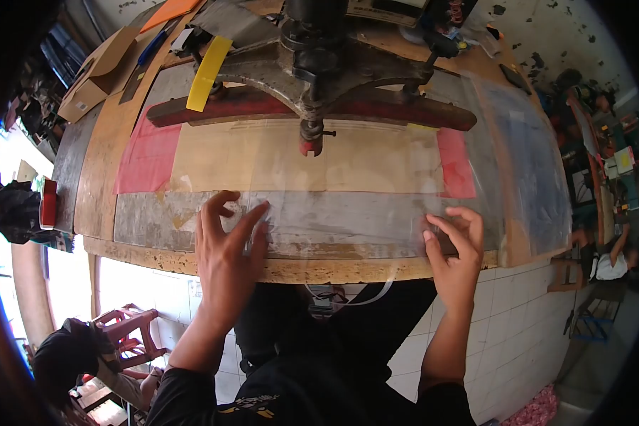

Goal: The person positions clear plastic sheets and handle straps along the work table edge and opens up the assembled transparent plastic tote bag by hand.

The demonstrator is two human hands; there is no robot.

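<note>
A clear plastic sheet (334, 220) lies over the front of the worktable, below the press. A pale curved strip (366, 301) shows at its lower end, hanging past the table edge. My left hand (228, 245) is at the sheet's left side, fingers bent and apart from the thumb, slightly blurred. At the right side, my right hand (454, 245) pinches the sheet's edge between thumb and forefinger. Ahead of both hands stands a heavy metal press (312, 78) with a long red bar (397, 110) above a tan covering strip (263, 156) with pink ends.
A yellow strip (209, 74) hangs on the press's left arm. Bluish plastic sheets (539, 177) lie at the table's right. A cardboard box (99, 74) stands at the back left. Another person (74, 355) is low at the left, beside a reddish stool (131, 334).
</note>
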